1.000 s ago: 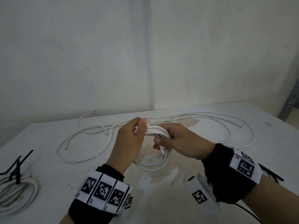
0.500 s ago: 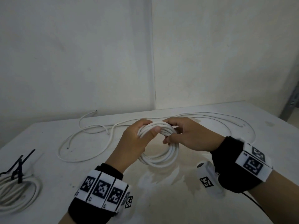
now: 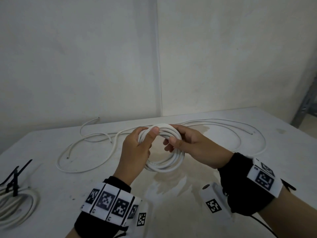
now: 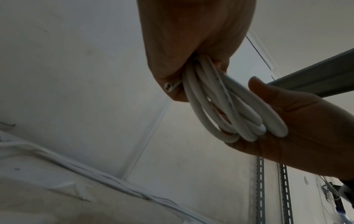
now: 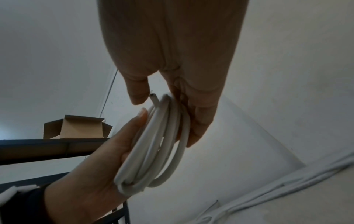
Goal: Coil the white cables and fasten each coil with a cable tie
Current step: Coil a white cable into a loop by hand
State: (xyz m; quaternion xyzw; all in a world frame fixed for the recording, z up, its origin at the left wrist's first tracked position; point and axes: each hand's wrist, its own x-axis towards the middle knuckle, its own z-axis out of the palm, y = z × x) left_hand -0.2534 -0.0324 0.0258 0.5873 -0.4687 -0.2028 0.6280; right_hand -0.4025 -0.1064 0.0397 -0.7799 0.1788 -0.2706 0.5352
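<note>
A coil of white cable (image 3: 164, 162) with several loops hangs above the table between both hands. My left hand (image 3: 137, 148) grips its upper left side, thumb pressed over the strands. My right hand (image 3: 192, 145) grips the upper right side, fingers curled round the loops. In the left wrist view the coil (image 4: 226, 109) runs from my left hand to the right hand's palm (image 4: 306, 125), with a cut end beside the left hand. In the right wrist view the coil (image 5: 159, 145) sits between both hands and a cut cable end (image 5: 154, 98) sticks up.
Loose white cables (image 3: 89, 152) trail over the table's back, reaching the right side (image 3: 240, 127). A tied coil (image 3: 17, 208) with black cable ties (image 3: 14, 177) lies at the left edge. More black ties (image 3: 289, 185) peek behind my right wrist. Walls close the back.
The coil has been turned to face me as a full ring and lifted a little. Both hands shifted their hold along its top, and the right wrist drew back to the right.
</note>
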